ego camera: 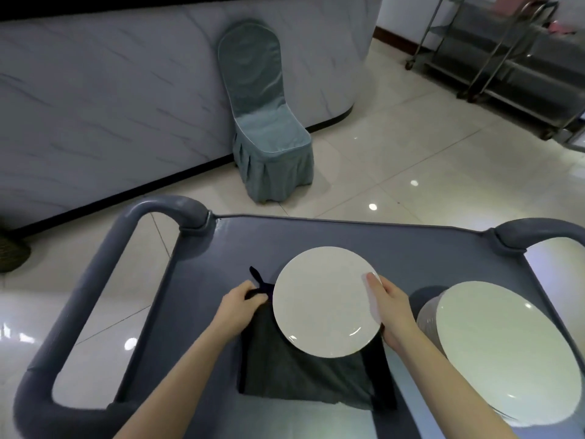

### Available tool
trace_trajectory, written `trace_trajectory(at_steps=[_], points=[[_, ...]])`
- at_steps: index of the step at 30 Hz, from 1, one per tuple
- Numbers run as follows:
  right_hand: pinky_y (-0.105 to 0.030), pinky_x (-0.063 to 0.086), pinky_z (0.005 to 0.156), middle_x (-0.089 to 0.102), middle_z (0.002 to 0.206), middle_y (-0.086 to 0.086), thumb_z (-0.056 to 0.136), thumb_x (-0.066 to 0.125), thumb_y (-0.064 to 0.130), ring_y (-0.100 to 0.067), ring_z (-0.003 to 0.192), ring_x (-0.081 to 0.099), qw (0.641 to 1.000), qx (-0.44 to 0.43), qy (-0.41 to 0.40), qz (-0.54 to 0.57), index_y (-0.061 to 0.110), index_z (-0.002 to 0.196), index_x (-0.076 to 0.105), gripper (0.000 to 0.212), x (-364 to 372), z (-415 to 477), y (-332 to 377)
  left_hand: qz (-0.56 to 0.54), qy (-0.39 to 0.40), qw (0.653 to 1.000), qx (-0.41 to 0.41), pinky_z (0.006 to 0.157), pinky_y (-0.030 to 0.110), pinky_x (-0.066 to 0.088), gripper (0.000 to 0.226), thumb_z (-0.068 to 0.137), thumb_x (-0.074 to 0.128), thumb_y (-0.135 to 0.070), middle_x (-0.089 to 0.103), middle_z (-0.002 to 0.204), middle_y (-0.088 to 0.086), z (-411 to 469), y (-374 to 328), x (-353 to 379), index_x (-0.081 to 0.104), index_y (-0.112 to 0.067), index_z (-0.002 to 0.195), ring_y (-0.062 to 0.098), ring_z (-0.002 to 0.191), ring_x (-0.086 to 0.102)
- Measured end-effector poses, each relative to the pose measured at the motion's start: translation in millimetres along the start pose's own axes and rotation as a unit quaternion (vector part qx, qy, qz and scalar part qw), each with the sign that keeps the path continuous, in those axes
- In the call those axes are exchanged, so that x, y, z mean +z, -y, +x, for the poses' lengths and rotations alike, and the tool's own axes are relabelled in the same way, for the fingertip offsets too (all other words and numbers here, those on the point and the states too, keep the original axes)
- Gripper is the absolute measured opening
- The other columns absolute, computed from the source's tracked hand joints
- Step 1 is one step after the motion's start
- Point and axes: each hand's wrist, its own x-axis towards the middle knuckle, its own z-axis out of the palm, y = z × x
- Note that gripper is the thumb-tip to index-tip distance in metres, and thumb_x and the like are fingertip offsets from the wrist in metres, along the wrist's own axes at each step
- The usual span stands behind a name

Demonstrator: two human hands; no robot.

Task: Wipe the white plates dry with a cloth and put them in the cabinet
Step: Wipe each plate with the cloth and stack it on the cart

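Head view: the white plate (323,302) faces up, round with no long axis, over the dark cloth (300,375) at mid-cart (411,255). The right hand (392,312) grasps its rim at 3 o'clock, thumb on top. The left hand (237,308) pinches the cloth's corner at the plate's 9 o'clock. A stack of plates (506,353) sits at 4 o'clock by the cart's right edge. Bare cart top lies toward 12 o'clock.

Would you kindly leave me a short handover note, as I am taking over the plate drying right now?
Left hand pinches the far corner of the grey cloth, which lies on the cart top.
Right hand holds one white plate by its right rim, over the cloth.
A stack of white plates sits on the cart's right side.
Done: nothing visibly wiped or stored.
Left: wipe this plate, then the stack; the cabinet is not in view.
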Motion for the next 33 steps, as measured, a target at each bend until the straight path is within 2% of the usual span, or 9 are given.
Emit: trace_trajectory(at_steps=[4, 7, 11, 14, 18, 21, 24, 30, 33], points=[[-0.036, 0.055, 0.082, 0.074, 0.102, 0.003, 0.1, 0.057, 0.03, -0.021, 0.093, 0.069, 1.0, -0.009, 0.017, 0.001, 0.03, 0.09, 0.072, 0.018, -2.5, 4.7, 2.2, -0.11, -0.086, 0.989, -0.056, 0.063, 0.033, 0.042, 0.026, 0.097, 0.058, -0.035, 0.061, 0.084, 0.008, -0.7, -15.5, -34.0, 0.055, -0.012, 0.085, 0.019, 0.074, 0.056], [-0.034, 0.054, 0.077, 0.072, 0.099, 0.005, 0.1, 0.056, 0.03, -0.019, 0.09, 0.067, 0.999, -0.026, 0.024, -0.012, 0.032, 0.086, 0.07, 0.021, -2.6, 2.8, 4.8, -0.154, -0.166, 0.974, -0.025, 0.056, 0.031, 0.045, 0.027, 0.096, 0.058, -0.037, 0.061, 0.081, 0.008, -13.0, -43.6, -58.7, 0.056, -0.014, 0.082, 0.017, 0.069, 0.059], [-0.029, 0.052, 0.068, 0.072, 0.09, 0.006, 0.101, 0.055, 0.028, -0.017, 0.083, 0.065, 0.998, -0.06, 0.034, -0.015, 0.03, 0.084, 0.072, 0.024, 2.5, -4.3, 4.8, -0.169, -0.129, 0.974, 0.075, 0.055, 0.028, 0.045, 0.024, 0.092, 0.063, -0.039, 0.06, 0.069, -0.004, -47.5, -97.2, -44.5, 0.057, -0.022, 0.077, 0.011, 0.064, 0.057], [-0.026, 0.049, 0.066, 0.071, 0.093, 0.008, 0.103, 0.053, 0.028, -0.013, 0.085, 0.064, 0.997, -0.068, 0.031, 0.004, 0.031, 0.087, 0.07, 0.024, 4.8, -10.8, 5.7, -0.092, 0.013, 0.981, 0.173, 0.062, 0.018, 0.042, 0.019, 0.094, 0.063, -0.032, 0.058, 0.07, -0.013, -78.0, -125.9, -1.1, 0.056, -0.019, 0.082, 0.002, 0.067, 0.053], [-0.03, 0.053, 0.07, 0.071, 0.083, 0.006, 0.102, 0.053, 0.027, -0.013, 0.078, 0.063, 0.996, -0.076, 0.023, 0.032, 0.028, 0.08, 0.07, 0.028, 1.0, -14.9, 13.7, 0.163, 0.178, 0.94, 0.242, 0.085, 0.033, 0.047, 0.024, 0.104, 0.045, -0.026, 0.067, 0.1, 0.002, -97.5, -121.1, 45.3, 0.064, -0.011, 0.106, 0.016, 0.092, 0.061], [-0.027, 0.053, 0.066, 0.07, 0.084, 0.01, 0.102, 0.053, 0.029, -0.013, 0.081, 0.064, 0.997, -0.069, 0.013, 0.042, 0.032, 0.081, 0.068, 0.026, -5.7, -17.7, 17.7, 0.233, 0.144, 0.915, 0.297, 0.091, 0.035, 0.046, 0.032, 0.103, 0.04, -0.014, 0.069, 0.108, 0.01, -94.8, -109.0, 50.1, 0.063, -0.014, 0.125, 0.023, 0.1, 0.062], [-0.029, 0.053, 0.071, 0.071, 0.094, 0.007, 0.102, 0.054, 0.029, -0.015, 0.089, 0.065, 0.996, -0.048, 0.008, 0.074, 0.029, 0.091, 0.068, 0.019, -10.9, -19.2, 19.0, 0.318, 0.07, 0.859, 0.396, 0.094, 0.034, 0.042, 0.034, 0.095, 0.051, -0.013, 0.067, 0.119, -0.004, -90.7, -102.2, 49.2, 0.066, -0.021, 0.125, 0.018, 0.108, 0.055], [-0.028, 0.053, 0.07, 0.072, 0.074, 0.016, 0.101, 0.055, 0.027, -0.013, 0.082, 0.064, 0.994, -0.076, -0.011, 0.072, 0.029, 0.076, 0.072, 0.031, -16.1, -19.4, 29.5, 0.327, -0.033, 0.804, 0.495, 0.059, 0.032, 0.05, 0.027, 0.09, 0.064, -0.021, 0.065, 0.112, 0.001, -111.6, -85.6, 56.0, 0.071, -0.022, 0.117, 0.017, 0.083, 0.06], [-0.026, 0.05, 0.068, 0.072, 0.071, 0.019, 0.101, 0.054, 0.028, -0.01, 0.08, 0.064, 0.992, -0.084, -0.03, 0.092, 0.032, 0.071, 0.073, 0.036, -17.8, -19.9, 32.1, 0.41, -0.066, 0.76, 0.501, 0.047, 0.028, 0.049, 0.021, 0.086, 0.072, -0.02, 0.068, 0.107, 0.001, -116.3, -85.1, 56.8, 0.074, -0.02, 0.107, 0.02, 0.074, 0.058]])
